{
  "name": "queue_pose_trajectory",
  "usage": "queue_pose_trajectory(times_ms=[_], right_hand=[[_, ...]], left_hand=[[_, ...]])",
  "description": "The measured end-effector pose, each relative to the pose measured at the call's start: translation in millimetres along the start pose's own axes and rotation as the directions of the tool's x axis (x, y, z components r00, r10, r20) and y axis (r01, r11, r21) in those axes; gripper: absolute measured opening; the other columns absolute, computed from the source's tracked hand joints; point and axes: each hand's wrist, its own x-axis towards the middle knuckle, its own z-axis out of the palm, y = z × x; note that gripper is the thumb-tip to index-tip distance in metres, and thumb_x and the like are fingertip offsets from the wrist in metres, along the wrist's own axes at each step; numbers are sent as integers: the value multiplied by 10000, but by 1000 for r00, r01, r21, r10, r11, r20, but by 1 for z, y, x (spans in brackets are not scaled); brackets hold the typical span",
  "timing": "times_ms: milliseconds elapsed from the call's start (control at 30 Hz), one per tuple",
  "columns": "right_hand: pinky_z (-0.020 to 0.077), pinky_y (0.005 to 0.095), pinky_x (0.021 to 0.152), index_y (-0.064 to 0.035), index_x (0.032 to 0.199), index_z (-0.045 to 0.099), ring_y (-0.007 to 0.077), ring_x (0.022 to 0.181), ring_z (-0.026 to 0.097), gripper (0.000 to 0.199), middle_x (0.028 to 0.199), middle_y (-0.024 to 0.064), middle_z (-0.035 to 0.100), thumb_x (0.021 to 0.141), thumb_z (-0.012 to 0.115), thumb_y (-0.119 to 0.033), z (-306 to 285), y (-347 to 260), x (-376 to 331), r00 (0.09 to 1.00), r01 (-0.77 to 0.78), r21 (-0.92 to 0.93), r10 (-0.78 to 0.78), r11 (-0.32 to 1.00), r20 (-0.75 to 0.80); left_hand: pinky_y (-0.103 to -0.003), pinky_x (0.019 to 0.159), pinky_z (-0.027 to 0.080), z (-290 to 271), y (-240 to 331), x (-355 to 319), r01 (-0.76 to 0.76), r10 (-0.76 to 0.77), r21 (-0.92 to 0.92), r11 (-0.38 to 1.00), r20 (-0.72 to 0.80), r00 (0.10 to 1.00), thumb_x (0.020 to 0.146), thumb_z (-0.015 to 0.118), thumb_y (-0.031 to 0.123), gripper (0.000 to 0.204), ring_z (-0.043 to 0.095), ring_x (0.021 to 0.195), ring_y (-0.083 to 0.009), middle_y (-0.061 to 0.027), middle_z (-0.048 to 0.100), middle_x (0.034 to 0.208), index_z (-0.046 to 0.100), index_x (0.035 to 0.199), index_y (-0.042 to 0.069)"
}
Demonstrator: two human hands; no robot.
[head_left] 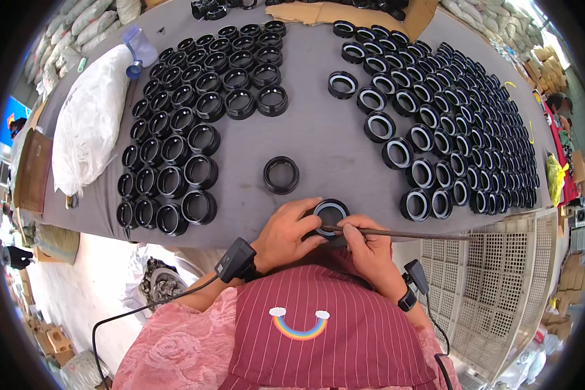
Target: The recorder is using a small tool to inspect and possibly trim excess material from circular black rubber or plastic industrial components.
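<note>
My left hand point(288, 231) grips a black ring point(331, 202) with a light grey inner band, holding it near the table's front edge. Pinched in my right hand point(368, 251) is a thin dark rod point(429, 234), which stretches out to the right. Its tip meets the near inner edge of the held ring; the exact contact is too small to make out. Just beyond my left hand, a single black ring point(281, 190) lies by itself on the grey cloth, without a visible light band.
Rows of black rings point(208, 211) stand at the left of the table point(312, 130). Many more with light grey bands point(414, 217) fill the right. A white plastic bag point(91, 123) lies far left. Pale plastic crates point(494, 266) stand below the right edge.
</note>
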Motion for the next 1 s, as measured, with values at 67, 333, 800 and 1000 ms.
queue_pose_trajectory(times_ms=[67, 333, 800, 1000], right_hand=[[461, 270, 636, -15, 946, 668, 98, 701, 558, 81, 781, 53, 638, 942, 601, -59, 0, 1, 1, 1000, -21, -50, 21, 999, 9], [498, 362, 626, -10, 875, 645, 277, 657, 626, 42, 770, 134, 645, 893, 615, -33, -1, -8, 7, 986, 159, -281, -138, 947, 91], [466, 373, 662, -44, 888, 654, 303, 680, 634, 54, 824, 135, 698, 846, 653, -10, 4, -1, 29, 896, 438, -466, -414, 768, 159], [452, 309, 601, -37, 891, 645, 142, 581, 529, 74, 739, 38, 649, 921, 577, -40, -12, 4, 11, 958, 183, 28, -172, 983, -228]], left_hand=[[-460, 997, 446, 0, 0, 1, -9, 9, -6, 1000, 2, 1000, 738, 798, 176, 334, 542, 1218, -384, -197, 548, 1377, 621, 997, 62], [-454, 962, 472, -3, 3, 5, -20, 20, 3, 1000, -40, 999, 716, 794, 135, 300, 591, 1154, -367, -192, 588, 1318, 630, 947, 36], [-466, 969, 459, -2, -4, 7, -62, 62, -11, 998, -31, 998, 706, 795, 164, 296, 598, 1140, -373, -187, 589, 1331, 637, 922, 38], [-496, 849, 469, -9, 9, 11, -6, 6, -21, 1000, -23, 1000, 765, 767, 203, 239, 635, 1030, -344, -166, 657, 1172, 629, 900, 61]])
